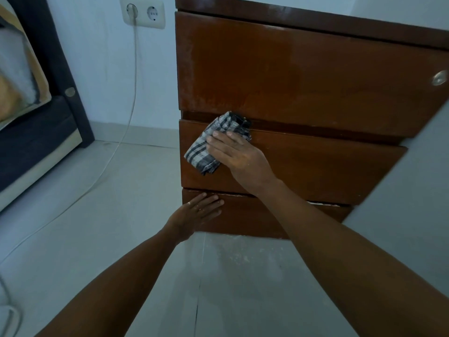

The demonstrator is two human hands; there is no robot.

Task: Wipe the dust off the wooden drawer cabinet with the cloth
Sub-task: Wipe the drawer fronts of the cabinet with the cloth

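Note:
The brown wooden drawer cabinet point(303, 76) fills the upper right, with three drawer fronts stacked one below another. Pale dust streaks show on the top drawer's left and lower edge. My right hand point(239, 159) presses a grey-and-black checked cloth point(213, 144) flat against the upper left corner of the middle drawer. Part of the cloth is bunched into the gap above that drawer. My left hand point(196, 212) lies flat with fingers spread on the left end of the bottom drawer, holding nothing.
A round metal knob point(439, 77) sits at the top drawer's right edge. A wall socket point(143, 13) holds a white cable point(132, 98) that trails across the tiled floor point(97, 227). A dark bed frame point(43, 122) stands at left. White dust specks lie before the cabinet.

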